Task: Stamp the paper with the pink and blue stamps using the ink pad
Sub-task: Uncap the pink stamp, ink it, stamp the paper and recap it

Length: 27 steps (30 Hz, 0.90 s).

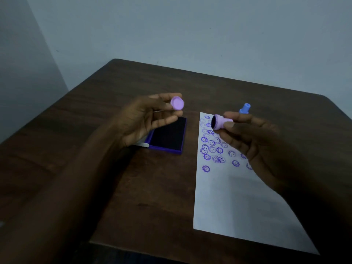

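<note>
My right hand (253, 138) holds the pink stamp (219, 124) on its side above the paper, its dark inked face turned left. My left hand (146, 119) pinches the stamp's round pink cap (177, 103) between fingertips, raised above the ink pad. The open ink pad (168, 135), purple-cased with a dark inked surface, lies on the table between my hands. The white paper (234, 197) lies to the right and carries several purple smiley prints on its upper part. The blue stamp (245, 109) stands upright just beyond the paper's far edge, behind my right fingers.
The dark wooden table (133, 187) fills the view, with its near edge at the bottom and a pale wall behind it. The ink pad's lid (142, 144) shows as a white sliver at its left, partly under my left hand.
</note>
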Tool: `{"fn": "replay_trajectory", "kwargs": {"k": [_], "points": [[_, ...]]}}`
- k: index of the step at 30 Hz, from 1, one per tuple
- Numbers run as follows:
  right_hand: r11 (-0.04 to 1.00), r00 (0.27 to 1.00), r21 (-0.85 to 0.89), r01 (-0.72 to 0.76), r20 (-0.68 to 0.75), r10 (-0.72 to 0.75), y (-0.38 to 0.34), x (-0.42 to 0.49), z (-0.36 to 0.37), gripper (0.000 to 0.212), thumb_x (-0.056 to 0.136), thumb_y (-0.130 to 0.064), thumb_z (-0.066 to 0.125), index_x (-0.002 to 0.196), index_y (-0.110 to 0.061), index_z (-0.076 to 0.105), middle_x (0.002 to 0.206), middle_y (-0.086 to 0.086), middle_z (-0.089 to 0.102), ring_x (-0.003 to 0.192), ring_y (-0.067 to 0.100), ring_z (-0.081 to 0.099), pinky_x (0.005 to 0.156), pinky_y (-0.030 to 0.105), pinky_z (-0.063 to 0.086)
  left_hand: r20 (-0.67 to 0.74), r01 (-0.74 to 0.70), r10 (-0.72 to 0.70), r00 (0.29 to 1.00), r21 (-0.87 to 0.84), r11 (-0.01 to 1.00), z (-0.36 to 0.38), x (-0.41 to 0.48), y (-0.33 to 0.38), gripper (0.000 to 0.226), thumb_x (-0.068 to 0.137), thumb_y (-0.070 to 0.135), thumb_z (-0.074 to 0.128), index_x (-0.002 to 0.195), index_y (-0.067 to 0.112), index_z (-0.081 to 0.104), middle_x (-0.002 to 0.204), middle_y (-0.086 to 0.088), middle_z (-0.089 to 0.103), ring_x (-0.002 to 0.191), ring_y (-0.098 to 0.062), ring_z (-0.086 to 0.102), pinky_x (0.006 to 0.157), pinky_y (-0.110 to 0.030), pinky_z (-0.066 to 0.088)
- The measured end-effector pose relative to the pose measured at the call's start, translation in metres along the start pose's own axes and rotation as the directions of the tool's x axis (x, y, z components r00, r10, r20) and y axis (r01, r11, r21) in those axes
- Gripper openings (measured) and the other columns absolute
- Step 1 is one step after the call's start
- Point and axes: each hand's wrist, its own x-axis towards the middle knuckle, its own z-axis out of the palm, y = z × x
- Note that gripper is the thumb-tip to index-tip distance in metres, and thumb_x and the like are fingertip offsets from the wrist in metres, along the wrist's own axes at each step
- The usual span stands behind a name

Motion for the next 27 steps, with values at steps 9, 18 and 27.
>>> {"fn": "replay_trajectory", "kwargs": {"k": [9, 18, 27], "points": [[0.895, 0.957, -0.358, 0.265, -0.012, -0.289, -0.014, 0.017, 0.04, 0.026, 0.074, -0.013, 0.082, 0.1, -0.015, 0.078, 0.085, -0.002, 0.081, 0.08, 0.008, 0.077, 0.069, 0.014, 0.055, 0.059, -0.012, 0.008, 0.998, 0.064, 0.998, 0.003, 0.002, -0.003, 0.03, 0.075, 0.0, 0.068, 0.096, 0.017, 0.081, 0.096, -0.008, 0.079, 0.087, -0.019, 0.077, 0.072, -0.022, 0.06], [0.847, 0.955, -0.462, 0.261, -0.007, -0.298, -0.008, 0.023, 0.043, 0.033, 0.074, -0.017, 0.083, 0.106, -0.014, 0.077, 0.093, -0.002, 0.081, 0.086, 0.009, 0.076, 0.082, 0.026, 0.061, 0.109, -0.029, 0.021, 0.994, 0.078, 0.997, 0.006, 0.001, -0.004, 0.034, 0.068, 0.002, 0.07, 0.095, 0.019, 0.081, 0.097, -0.005, 0.08, 0.087, -0.017, 0.077, 0.072, -0.021, 0.06], [0.836, 0.951, -0.474, 0.276, 0.009, -0.309, -0.001, 0.025, 0.045, 0.037, 0.071, -0.022, 0.086, 0.106, -0.012, 0.077, 0.096, 0.004, 0.08, 0.091, 0.014, 0.076, 0.09, 0.039, 0.059, 0.093, -0.055, 0.044, 0.995, 0.119, 0.991, 0.006, 0.003, -0.007, 0.036, 0.064, 0.002, 0.071, 0.096, 0.016, 0.079, 0.096, -0.004, 0.08, 0.087, -0.015, 0.077, 0.073, -0.021, 0.06]]}}
